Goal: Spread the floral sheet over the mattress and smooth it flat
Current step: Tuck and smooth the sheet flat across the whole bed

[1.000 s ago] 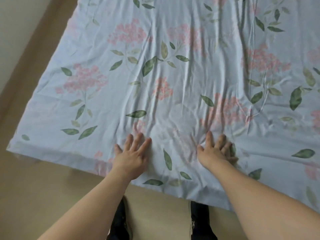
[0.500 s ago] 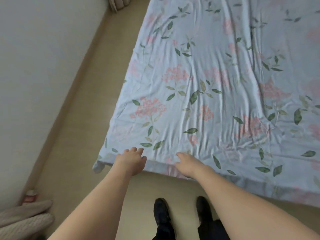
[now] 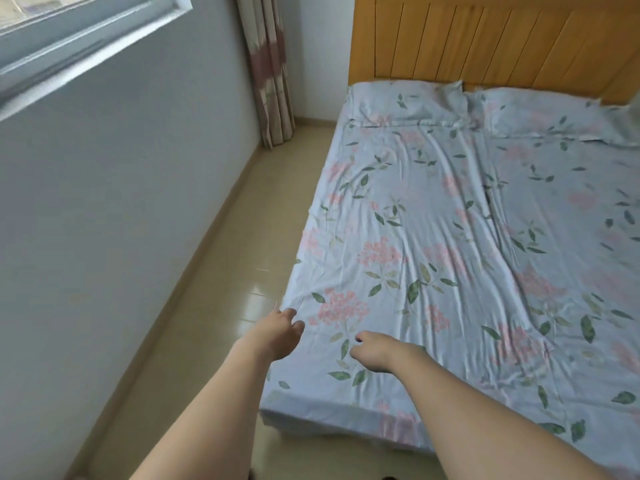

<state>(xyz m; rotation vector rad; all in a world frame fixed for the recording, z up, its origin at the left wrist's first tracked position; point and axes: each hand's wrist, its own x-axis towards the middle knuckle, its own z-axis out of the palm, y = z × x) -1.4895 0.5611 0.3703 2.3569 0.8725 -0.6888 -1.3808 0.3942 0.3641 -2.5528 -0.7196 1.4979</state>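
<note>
The pale blue floral sheet lies spread over the mattress, whose own surface is hidden beneath it. Long wrinkles run from the pillows toward me. The sheet hangs over the near edge and the left side. My left hand is above the sheet's near left corner, right at the left edge, with its fingers loosely curled downward. My right hand is beside it over the sheet, fingers also hanging loosely curled. Neither hand visibly grips any cloth.
Two pillows in matching fabric lie against a wooden headboard. A narrow strip of beige floor runs between the bed and the left wall. A window and a curtain are on that side.
My view has lifted from the sheet's near edge to the whole bed. Both hands have left their flat press on the sheet, shifted left toward the corner, and now hang with curled fingers.
</note>
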